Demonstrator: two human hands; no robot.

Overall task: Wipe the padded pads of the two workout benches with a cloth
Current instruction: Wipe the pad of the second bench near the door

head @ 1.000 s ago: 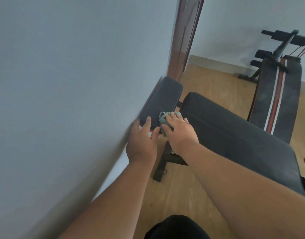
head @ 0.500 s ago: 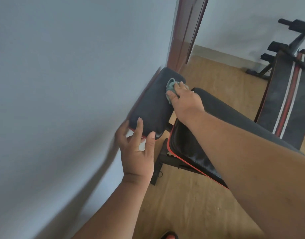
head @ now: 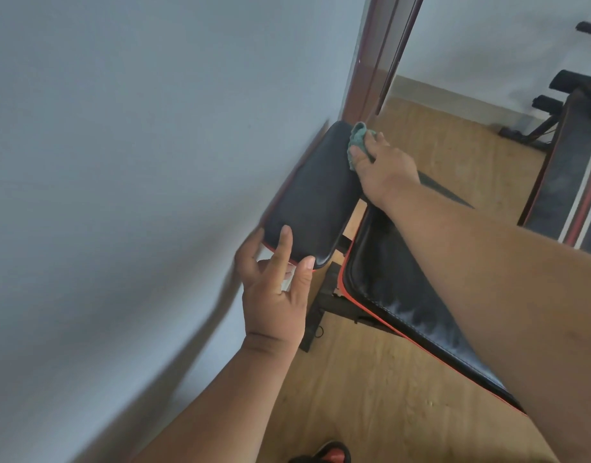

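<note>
The near bench has a small black seat pad (head: 315, 202) with red piping beside the wall and a long black back pad (head: 407, 295) running to the lower right. My right hand (head: 384, 168) grips a crumpled teal cloth (head: 358, 142) and presses it on the far end of the small pad. My left hand (head: 274, 282) holds the pad's near edge, fingers over the top and thumb beneath. A second bench (head: 574, 182), black with red and white stripes, stands at the far right.
A pale wall (head: 137, 162) runs close along the left. A dark red door frame (head: 377, 58) stands behind the small pad. The bench's black metal frame (head: 320, 315) rests on the wooden floor (head: 370, 396). A shoe tip (head: 327, 456) shows at the bottom edge.
My right hand has slid the cloth from the small pad's near end up to its far end. My left hand stays on the pad's near edge.
</note>
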